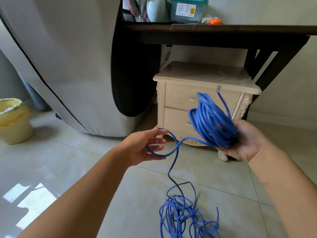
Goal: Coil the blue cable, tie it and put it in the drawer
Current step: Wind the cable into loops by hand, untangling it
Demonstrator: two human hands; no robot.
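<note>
Blue cable (214,121) partly coiled, rest tangled below; drawers (176,98) closed.

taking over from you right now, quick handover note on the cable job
Right hand grips the coil, only partly wound.
Left hand holds the loose strand feeding it.
The uncoiled pile lies on the floor below the hands.
Both drawers are closed.
Done: part of the coiling.
Left: wind in the pile, tie the coil, open a drawer, put it in.
</note>
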